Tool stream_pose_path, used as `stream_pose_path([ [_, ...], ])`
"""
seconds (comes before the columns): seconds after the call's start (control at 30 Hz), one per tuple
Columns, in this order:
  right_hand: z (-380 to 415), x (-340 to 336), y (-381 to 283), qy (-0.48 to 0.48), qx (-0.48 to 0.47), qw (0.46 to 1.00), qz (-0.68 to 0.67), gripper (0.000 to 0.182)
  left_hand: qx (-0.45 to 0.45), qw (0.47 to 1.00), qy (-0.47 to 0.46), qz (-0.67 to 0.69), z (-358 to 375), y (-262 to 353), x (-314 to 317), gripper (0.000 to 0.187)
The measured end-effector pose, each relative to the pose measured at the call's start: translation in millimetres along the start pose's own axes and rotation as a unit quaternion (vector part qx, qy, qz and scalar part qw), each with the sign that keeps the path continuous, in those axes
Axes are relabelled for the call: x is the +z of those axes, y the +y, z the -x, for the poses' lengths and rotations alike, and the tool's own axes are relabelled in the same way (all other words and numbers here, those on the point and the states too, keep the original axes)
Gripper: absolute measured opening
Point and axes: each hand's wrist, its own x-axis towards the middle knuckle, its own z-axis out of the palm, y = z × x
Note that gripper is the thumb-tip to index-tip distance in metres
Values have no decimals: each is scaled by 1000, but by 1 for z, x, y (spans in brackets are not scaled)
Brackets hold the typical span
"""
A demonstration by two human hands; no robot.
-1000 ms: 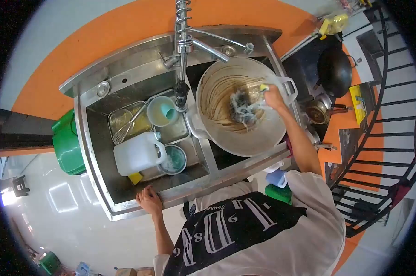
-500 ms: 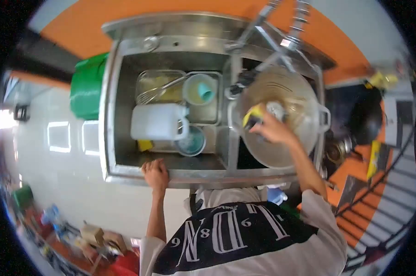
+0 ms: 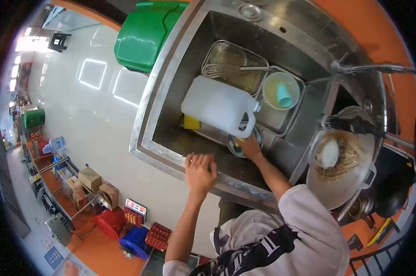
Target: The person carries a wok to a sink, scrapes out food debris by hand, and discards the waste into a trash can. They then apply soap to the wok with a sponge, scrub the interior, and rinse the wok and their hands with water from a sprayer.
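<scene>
My right hand (image 3: pixel 250 148) is down in the left sink basin, closed around a yellow sponge (image 3: pixel 237 142) whose edge shows at the fingers. It is inside a round bowl (image 3: pixel 258 136), partly hidden by the hand and by a white plastic jug (image 3: pixel 215 103) lying on its side. My left hand (image 3: pixel 201 171) rests on the front sink rim (image 3: pixel 238 183), fingers curled over it. In the right basin stands a large pot (image 3: pixel 325 186) with brownish residue and a white oval patch inside.
Trays in the basin hold a whisk (image 3: pixel 222 70) and a tub (image 3: pixel 268 89) with a turquoise cup (image 3: pixel 284 95). A second yellow sponge (image 3: pixel 191 122) lies left of the jug. A black-handled faucet sprayer (image 3: pixel 355 125) hangs over the pot. A green bin (image 3: pixel 143 37) stands beside the sink.
My right hand has moved with the sponge from the pot to the bowl in the left basin. The view has turned left. My left hand stays on the rim.
</scene>
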Motion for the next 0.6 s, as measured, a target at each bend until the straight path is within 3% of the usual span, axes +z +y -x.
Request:
stream_pose_path([
  [0.03, -1, -2, 5, -130, 52, 989, -48, 53, 1, 1000, 5, 12, -4, 0, 0, 9],
  [0.13, 9, 58, 32, -216, 29, 975, -47, 57, -4, 1000, -10, 24, -3, 1, 1, 10],
  [0.17, 12, 55, 29, -207, 29, 977, -47, 57, -4, 1000, -18, 20, -4, -2, 0, 10],
  [0.23, 7, 35, 19, 47, -25, 995, 90, 53, 8, 1000, 1, 15, -8, -3, -1, 9],
  [0.27, -2, 29, 16, 56, -24, 994, 92, 53, 11, 1000, 4, 20, -6, -2, -2, 9],
  [0.33, -13, 22, 9, -153, 70, 985, 36, 52, 12, 1000, 9, 20, -3, -3, -1, 8],
  [0.37, -19, 20, 8, -146, 74, 986, 39, 52, 9, 1000, 11, 19, -2, -3, 0, 8],
  [0.43, -29, 12, 11, -181, 117, 970, -114, 54, 18, 999, 16, 23, 1, -5, -1, 9],
  [0.47, -31, 4, 6, -136, 156, 965, -161, 57, 17, 999, 12, 25, 2, -6, 0, 9],
  [0.53, -36, 69, 20, -115, 242, 903, -335, 53, 29, 999, 18, 29, 5, -2, -2, 9],
  [0.6, -32, -22, 7, -152, 311, 822, -451, 52, 40, 998, 37, 20, 3, 1, -5, 8],
])
